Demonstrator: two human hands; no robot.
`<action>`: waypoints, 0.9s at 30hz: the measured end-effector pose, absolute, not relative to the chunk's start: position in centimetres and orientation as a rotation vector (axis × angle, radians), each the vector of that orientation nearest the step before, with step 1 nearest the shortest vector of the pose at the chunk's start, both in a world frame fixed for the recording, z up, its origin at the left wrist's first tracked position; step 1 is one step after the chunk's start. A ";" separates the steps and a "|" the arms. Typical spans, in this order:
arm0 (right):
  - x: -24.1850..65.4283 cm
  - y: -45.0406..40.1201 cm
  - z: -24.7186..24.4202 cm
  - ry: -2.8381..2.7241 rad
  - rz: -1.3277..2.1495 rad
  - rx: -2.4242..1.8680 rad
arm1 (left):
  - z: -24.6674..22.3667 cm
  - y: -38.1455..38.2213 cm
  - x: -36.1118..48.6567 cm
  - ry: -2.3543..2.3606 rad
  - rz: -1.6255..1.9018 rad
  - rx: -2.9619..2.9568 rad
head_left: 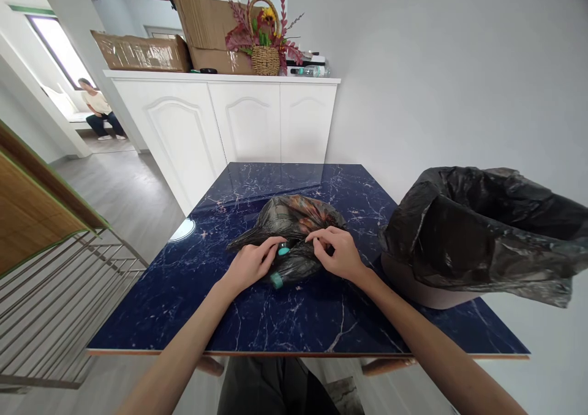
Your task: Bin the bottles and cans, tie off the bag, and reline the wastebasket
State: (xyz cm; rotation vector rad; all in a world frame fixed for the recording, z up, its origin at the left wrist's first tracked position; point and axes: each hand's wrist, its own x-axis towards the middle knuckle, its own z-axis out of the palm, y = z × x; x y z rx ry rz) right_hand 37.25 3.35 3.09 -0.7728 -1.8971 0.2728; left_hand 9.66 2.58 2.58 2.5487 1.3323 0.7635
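Note:
A filled black plastic bag (275, 216) lies on the blue marbled table (257, 329), with reddish-brown contents showing through its thin film. At the bag's left side, my left hand (252, 265) is closed, fingers and thumb pinching the film. My right hand (339, 254) pinches the bag's edge on the other side of a gap in the film. Between the hands a teal bottle cap (283, 250) shows at the gap. A second teal cap (276, 280) shows lower down, at the bag's near side. The bottles themselves are mostly hidden by the bag.
A bin (418, 283) lined with a large black bag (441, 225) stands at the table's right. Behind the table is a white cabinet (248, 121) bearing cardboard boxes (142, 53), a flower basket (265, 59) and a clear bottle (315, 71). A metal rack (92, 268) stands left. A person (101, 108) sits far back.

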 end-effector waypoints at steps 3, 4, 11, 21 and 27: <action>37.1 3.7 2.6 -1.878 0.203 -0.794 | 3.0 2.8 9.5 1.267 0.567 2.658; 37.1 3.8 2.5 -1.871 0.187 -0.802 | 3.4 2.9 9.5 1.265 0.494 2.722; 36.9 4.5 2.0 -1.863 0.129 -0.848 | 7.2 5.1 11.4 1.230 0.248 3.249; 36.6 4.4 2.2 -1.866 0.102 -0.830 | 12.7 4.8 10.4 1.254 1.842 2.155; 36.5 4.1 2.4 -1.882 0.111 -0.819 | 17.3 7.3 4.3 0.980 2.548 1.498</action>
